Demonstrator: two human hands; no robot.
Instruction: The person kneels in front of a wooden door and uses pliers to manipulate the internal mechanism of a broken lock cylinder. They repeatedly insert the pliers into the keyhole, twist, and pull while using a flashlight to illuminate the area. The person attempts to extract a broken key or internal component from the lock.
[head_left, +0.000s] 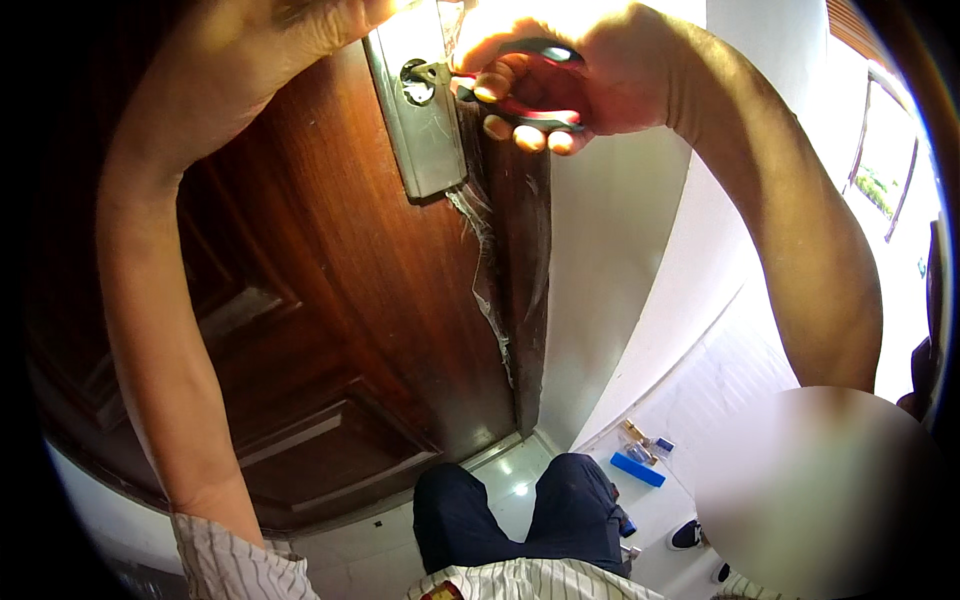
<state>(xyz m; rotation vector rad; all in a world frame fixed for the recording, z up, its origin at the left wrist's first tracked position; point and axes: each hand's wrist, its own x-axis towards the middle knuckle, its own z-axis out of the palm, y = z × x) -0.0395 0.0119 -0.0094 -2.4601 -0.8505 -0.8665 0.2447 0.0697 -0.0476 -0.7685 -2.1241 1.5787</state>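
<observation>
My right hand [600, 70] grips pliers [545, 113] with black and red handles, the fingers wrapped round them. Their jaws reach to the round opening [417, 82] in a metal lock plate [430, 150], which is fixed to a brown wooden door [340, 230]. A small dark piece sits across that opening, at the plier tips. At the upper edge, my left hand [300, 30] lies against the upper left side of the plate. Its fingertips are lost in glare and beyond the picture, so its grip does not show.
Below the plate, the door edge [485, 270] has torn, whitish scuffs. A pale frame and wall [620, 230] stand to the right. On the tiled floor lie a blue box [637, 470] and small brass-coloured and clear pieces [640, 440]. Dark shoes [686, 535] are nearby; a blurred patch hides the lower right.
</observation>
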